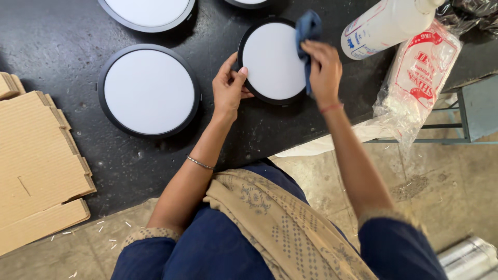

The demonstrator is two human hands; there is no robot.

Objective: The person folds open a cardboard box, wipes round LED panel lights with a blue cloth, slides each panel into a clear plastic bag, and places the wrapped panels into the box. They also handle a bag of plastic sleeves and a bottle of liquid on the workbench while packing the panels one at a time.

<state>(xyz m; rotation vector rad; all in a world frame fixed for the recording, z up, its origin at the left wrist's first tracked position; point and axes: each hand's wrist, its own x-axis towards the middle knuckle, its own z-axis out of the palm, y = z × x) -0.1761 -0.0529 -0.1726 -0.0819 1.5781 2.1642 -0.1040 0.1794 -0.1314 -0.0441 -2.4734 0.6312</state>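
Note:
A round light panel (pixel 272 59) with a white face and black rim lies on the dark table (pixel 52 41). My left hand (pixel 229 85) grips its left rim, thumb on the white face. My right hand (pixel 322 70) presses a blue cloth (pixel 308 28) against the panel's right edge. The cloth bunches up above my fingers.
A larger round panel (pixel 149 91) lies to the left, another (pixel 147 11) behind it. Flat cardboard (pixel 36 166) sits at the left edge. A white plastic bottle (pixel 386 23) and a printed plastic bag (pixel 420 78) lie at the right. A metal stool frame (pixel 461 122) stands beyond the table.

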